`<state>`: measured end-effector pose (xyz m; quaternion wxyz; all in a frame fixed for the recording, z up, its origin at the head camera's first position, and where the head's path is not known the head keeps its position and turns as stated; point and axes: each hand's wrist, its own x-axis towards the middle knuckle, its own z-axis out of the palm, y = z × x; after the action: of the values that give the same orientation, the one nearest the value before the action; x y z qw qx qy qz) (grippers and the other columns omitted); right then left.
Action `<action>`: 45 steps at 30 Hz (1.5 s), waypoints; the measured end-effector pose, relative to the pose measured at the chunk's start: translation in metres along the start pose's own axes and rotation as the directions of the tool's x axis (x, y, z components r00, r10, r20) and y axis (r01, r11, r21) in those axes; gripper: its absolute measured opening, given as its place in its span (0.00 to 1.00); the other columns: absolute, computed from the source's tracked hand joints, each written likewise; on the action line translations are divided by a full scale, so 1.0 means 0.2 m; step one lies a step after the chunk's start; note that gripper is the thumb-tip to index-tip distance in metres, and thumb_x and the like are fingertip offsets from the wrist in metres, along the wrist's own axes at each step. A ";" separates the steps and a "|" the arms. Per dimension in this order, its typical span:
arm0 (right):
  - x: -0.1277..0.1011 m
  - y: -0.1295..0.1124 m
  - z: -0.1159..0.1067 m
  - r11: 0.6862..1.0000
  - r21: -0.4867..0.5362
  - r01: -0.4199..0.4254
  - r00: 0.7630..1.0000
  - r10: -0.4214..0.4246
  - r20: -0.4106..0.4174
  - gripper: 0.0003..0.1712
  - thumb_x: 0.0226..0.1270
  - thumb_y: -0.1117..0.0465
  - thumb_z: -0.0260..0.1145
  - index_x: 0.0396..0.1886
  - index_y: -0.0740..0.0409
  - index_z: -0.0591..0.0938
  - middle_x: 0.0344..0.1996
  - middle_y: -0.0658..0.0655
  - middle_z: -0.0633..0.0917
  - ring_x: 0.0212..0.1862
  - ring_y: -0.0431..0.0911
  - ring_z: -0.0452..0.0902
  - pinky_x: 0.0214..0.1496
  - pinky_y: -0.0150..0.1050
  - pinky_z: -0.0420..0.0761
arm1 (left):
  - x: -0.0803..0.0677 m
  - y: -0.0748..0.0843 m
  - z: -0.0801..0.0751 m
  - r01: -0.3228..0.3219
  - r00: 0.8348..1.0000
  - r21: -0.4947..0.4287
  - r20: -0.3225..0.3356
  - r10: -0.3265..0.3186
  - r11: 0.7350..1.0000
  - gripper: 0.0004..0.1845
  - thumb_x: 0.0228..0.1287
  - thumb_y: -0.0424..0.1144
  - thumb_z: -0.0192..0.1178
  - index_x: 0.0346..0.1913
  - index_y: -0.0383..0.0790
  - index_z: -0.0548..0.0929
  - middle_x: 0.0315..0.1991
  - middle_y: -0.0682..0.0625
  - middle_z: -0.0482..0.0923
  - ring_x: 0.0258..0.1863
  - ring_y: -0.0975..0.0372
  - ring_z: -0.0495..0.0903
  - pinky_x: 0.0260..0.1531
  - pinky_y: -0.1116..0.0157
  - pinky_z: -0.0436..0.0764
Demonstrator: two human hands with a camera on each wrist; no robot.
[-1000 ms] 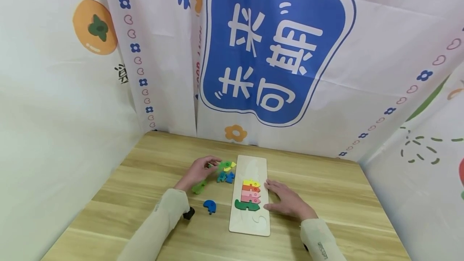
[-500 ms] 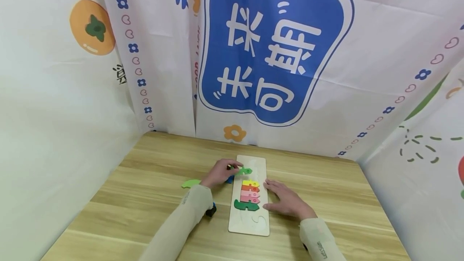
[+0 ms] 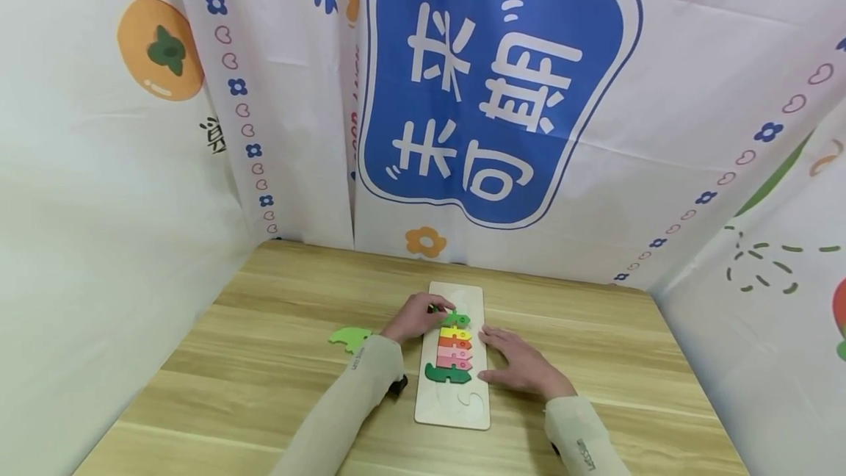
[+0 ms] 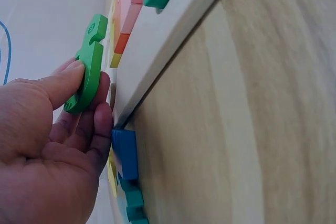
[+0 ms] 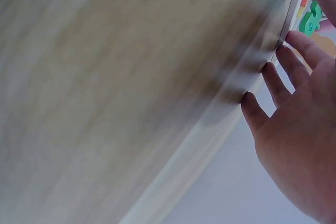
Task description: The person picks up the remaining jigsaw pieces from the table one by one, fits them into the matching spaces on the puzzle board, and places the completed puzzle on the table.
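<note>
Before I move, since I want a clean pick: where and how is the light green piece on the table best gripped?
Probably pinch the light green piece by opposite edges near its left end, coming from above and its left: it lies flat on the table, and the left sleeve crowds its right end.

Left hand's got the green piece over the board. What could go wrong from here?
1. The left hand pinches the green piece by one end, so it could tilt and catch on the yellow piece next to it.
2. In the left wrist view, the lower fingers appear close to the blue piece and might nudge it.
3. The right hand is at the board's edge; uneven pressure may shift it.
</note>
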<state>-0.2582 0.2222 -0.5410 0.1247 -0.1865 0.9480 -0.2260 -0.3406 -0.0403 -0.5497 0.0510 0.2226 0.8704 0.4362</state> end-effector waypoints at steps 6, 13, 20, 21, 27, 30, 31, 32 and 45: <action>0.00 -0.01 -0.01 1.000 0.001 -0.003 1.000 0.003 0.002 0.47 0.66 0.38 0.72 0.80 0.50 0.67 0.81 0.54 0.63 0.81 0.60 0.55 0.79 0.65 0.60 | 0.01 -0.01 0.02 0.020 0.999 0.006 0.025 -0.020 1.000 0.12 0.74 0.35 0.62 0.54 0.47 0.89 0.43 0.55 0.85 0.44 0.64 0.79 0.53 0.57 0.81; 0.01 0.01 0.00 1.000 -0.008 0.018 1.000 -0.018 0.002 0.47 0.66 0.38 0.72 0.80 0.51 0.67 0.81 0.54 0.64 0.81 0.60 0.55 0.78 0.64 0.60 | -0.01 0.03 0.02 0.026 0.999 0.065 0.033 -0.028 0.998 0.12 0.76 0.35 0.61 0.55 0.45 0.89 0.43 0.54 0.85 0.44 0.63 0.80 0.54 0.56 0.81; 0.02 0.04 0.01 0.999 -0.019 0.033 0.999 -0.033 -0.007 0.48 0.66 0.37 0.71 0.79 0.50 0.68 0.81 0.54 0.64 0.81 0.59 0.57 0.78 0.64 0.62 | -0.02 0.05 0.02 -0.028 1.000 0.144 0.016 0.025 0.989 0.12 0.75 0.32 0.61 0.54 0.43 0.89 0.43 0.50 0.86 0.45 0.59 0.80 0.56 0.54 0.80; 0.02 0.04 0.01 0.999 -0.018 0.035 0.999 -0.035 -0.008 0.48 0.66 0.37 0.71 0.79 0.50 0.68 0.80 0.54 0.64 0.81 0.59 0.57 0.78 0.64 0.62 | -0.02 0.05 0.03 -0.031 0.999 0.169 0.013 0.030 0.985 0.12 0.74 0.32 0.61 0.54 0.43 0.89 0.43 0.50 0.85 0.46 0.58 0.79 0.56 0.54 0.79; 0.02 0.03 0.01 0.999 -0.014 0.034 0.999 -0.034 -0.011 0.48 0.66 0.37 0.72 0.79 0.51 0.68 0.80 0.54 0.64 0.81 0.59 0.57 0.78 0.64 0.62 | -0.03 0.04 0.04 -0.051 0.999 0.289 0.002 0.052 0.956 0.11 0.75 0.35 0.62 0.53 0.46 0.90 0.43 0.50 0.84 0.46 0.57 0.76 0.59 0.51 0.75; 0.01 0.03 0.01 0.999 -0.014 0.032 0.999 -0.032 -0.011 0.48 0.66 0.37 0.72 0.79 0.51 0.68 0.80 0.54 0.64 0.81 0.59 0.57 0.78 0.63 0.62 | -0.03 0.03 0.06 -0.055 0.998 0.320 -0.011 0.062 0.946 0.10 0.76 0.37 0.61 0.53 0.48 0.90 0.44 0.50 0.82 0.47 0.57 0.76 0.58 0.52 0.75; 0.01 0.03 0.01 0.999 -0.015 0.032 0.999 -0.032 -0.012 0.48 0.66 0.37 0.72 0.79 0.51 0.68 0.80 0.54 0.64 0.81 0.59 0.57 0.78 0.63 0.62 | -0.02 0.02 0.07 -0.051 0.998 0.331 -0.017 0.060 0.942 0.10 0.76 0.38 0.61 0.53 0.49 0.90 0.45 0.51 0.81 0.47 0.58 0.75 0.58 0.53 0.76; 0.01 0.03 0.01 0.999 -0.016 0.033 0.999 -0.033 -0.011 0.48 0.66 0.37 0.72 0.79 0.51 0.68 0.80 0.54 0.65 0.81 0.59 0.57 0.78 0.64 0.62 | -0.02 0.02 0.07 -0.044 0.998 0.341 -0.020 0.054 0.939 0.10 0.76 0.39 0.61 0.53 0.49 0.90 0.45 0.52 0.81 0.47 0.58 0.75 0.55 0.54 0.76; 0.01 0.03 0.01 0.999 -0.018 0.027 1.000 -0.027 -0.005 0.48 0.66 0.36 0.71 0.79 0.50 0.68 0.81 0.54 0.64 0.81 0.59 0.56 0.78 0.63 0.61 | -0.04 0.05 0.07 -0.029 0.999 0.390 -0.007 0.034 0.920 0.11 0.76 0.40 0.61 0.54 0.50 0.90 0.46 0.52 0.80 0.49 0.57 0.76 0.60 0.52 0.76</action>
<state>-0.2617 0.2266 -0.5458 0.1173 -0.1999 0.9476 -0.2197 -0.3267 -0.0288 -0.5507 -0.0075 0.2392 0.9364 0.2567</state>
